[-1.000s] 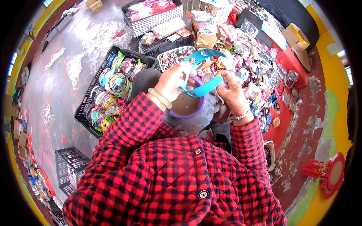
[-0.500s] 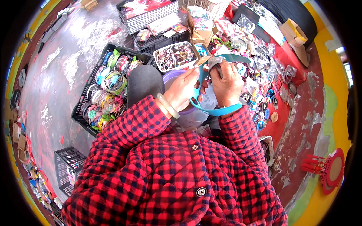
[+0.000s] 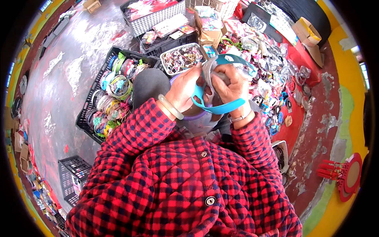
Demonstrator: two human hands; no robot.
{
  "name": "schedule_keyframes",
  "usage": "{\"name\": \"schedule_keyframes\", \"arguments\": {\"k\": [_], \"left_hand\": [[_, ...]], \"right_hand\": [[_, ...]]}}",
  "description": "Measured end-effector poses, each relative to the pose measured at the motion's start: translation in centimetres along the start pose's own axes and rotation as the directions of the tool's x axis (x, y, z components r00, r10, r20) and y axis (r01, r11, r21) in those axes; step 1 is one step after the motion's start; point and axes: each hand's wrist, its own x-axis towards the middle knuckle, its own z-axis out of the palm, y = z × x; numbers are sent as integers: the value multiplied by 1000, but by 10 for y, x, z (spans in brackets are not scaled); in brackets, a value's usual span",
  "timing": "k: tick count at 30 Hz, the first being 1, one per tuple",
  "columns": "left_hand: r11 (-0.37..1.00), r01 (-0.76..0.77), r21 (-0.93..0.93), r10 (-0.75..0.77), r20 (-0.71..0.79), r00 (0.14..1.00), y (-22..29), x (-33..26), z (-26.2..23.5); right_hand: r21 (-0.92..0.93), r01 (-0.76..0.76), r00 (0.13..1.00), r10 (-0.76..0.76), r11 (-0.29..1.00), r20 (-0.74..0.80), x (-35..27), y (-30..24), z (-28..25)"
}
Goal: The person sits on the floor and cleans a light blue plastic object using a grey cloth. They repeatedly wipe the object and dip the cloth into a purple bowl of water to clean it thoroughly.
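Observation:
A blue headband [image 3: 225,107] with a cut-out shape at one part is in front of me, its two curved ends spreading to the right. My left hand [image 3: 182,91] is closed on it, fingers mostly hidden behind it. A grey cloth [image 3: 207,72] is bunched in my right hand [image 3: 233,85], pressed against the band between both hands. Below my hands stands a bucket with a purple rim [image 3: 195,117], partly covered by them. Left of my knee, a black crate [image 3: 83,118] holds many headbands and hair ornaments.
Beyond my hands is a white basket [image 3: 163,63] of small hair bands. Behind it are a grey basket [image 3: 156,24] and a cardboard box [image 3: 209,36]. A heap of bagged accessories [image 3: 268,67] spreads on red sheeting at right. Another black crate [image 3: 65,183] stands at lower left.
The grey cloth has spread and moved left, now covering the headband's middle by my left hand. My right hand has turned and shifted slightly left; the headband's lower end has swung off my right wrist.

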Motion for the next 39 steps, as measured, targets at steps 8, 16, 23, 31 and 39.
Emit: {"name": "schedule_keyframes", "arguments": {"k": [8, 16, 23, 31, 39], "left_hand": [[976, -101, 192, 130, -145, 981, -13, -1, 18], [891, -144, 432, 165, -12, 986, -4, -7, 18], [958, -32, 284, 78, -154, 985, 19, -9, 11], [970, -224, 98, 240, -223, 945, 5, -2, 12], [946, -242, 214, 286, -211, 935, 5, -7, 12]], "right_hand": [[-447, 299, 952, -230, 843, 203, -1, -16, 7], [14, 3, 887, -9, 1000, 461, 2, -16, -12], [470, -122, 972, 11, 874, 233, -2, -1, -30], [-34, 403, 911, -404, 915, -78, -4, -6, 18], [-94, 388, 894, -350, 917, 281, -9, -22, 22]]}}
